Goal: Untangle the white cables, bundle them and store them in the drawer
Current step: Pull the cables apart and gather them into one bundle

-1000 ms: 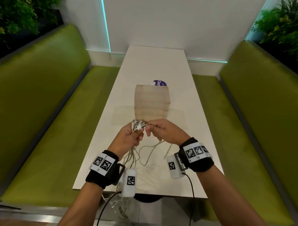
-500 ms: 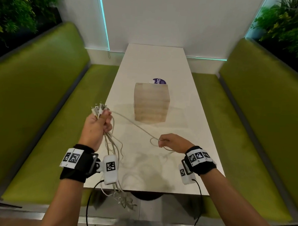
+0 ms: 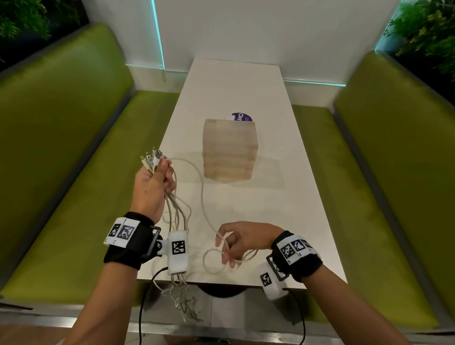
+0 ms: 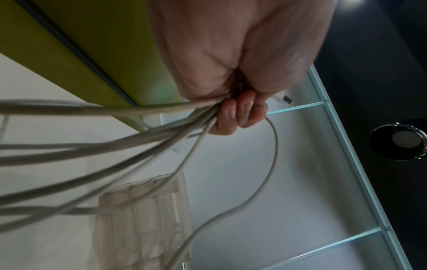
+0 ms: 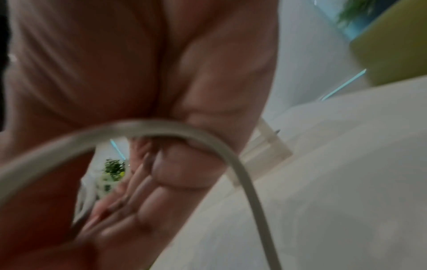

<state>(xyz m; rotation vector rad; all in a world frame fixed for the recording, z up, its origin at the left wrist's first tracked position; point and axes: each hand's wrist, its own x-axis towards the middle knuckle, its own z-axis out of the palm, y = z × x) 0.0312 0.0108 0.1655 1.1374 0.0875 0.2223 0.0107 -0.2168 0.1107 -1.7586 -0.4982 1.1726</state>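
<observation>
My left hand (image 3: 155,181) is raised over the table's left edge and grips a bundle of white cables (image 3: 177,212) in its fist. Their connector ends (image 3: 151,158) stick up above it, and the tails (image 3: 184,301) hang below the table's near edge. One cable (image 3: 202,197) arcs from that fist across to my right hand (image 3: 233,247) near the front edge, where it loops round the curled fingers. The wooden drawer box (image 3: 230,149) stands mid-table with no drawer showing open. In the left wrist view the fingers (image 4: 238,113) clamp the cables (image 4: 115,146). The right wrist view shows the cable (image 5: 242,173) crossing the palm by the thumb (image 5: 182,164).
The white table (image 3: 271,213) runs away from me between two green benches (image 3: 65,165) (image 3: 403,180). A purple round label (image 3: 242,117) lies behind the box. Plants (image 3: 20,6) stand at both far corners. Black wrist-camera leads hang below the table edge.
My hands, together in front of the box a second ago, have drawn apart. The right hand has come back to the front edge, and the once taut cable now sags and loops at its fingers.
</observation>
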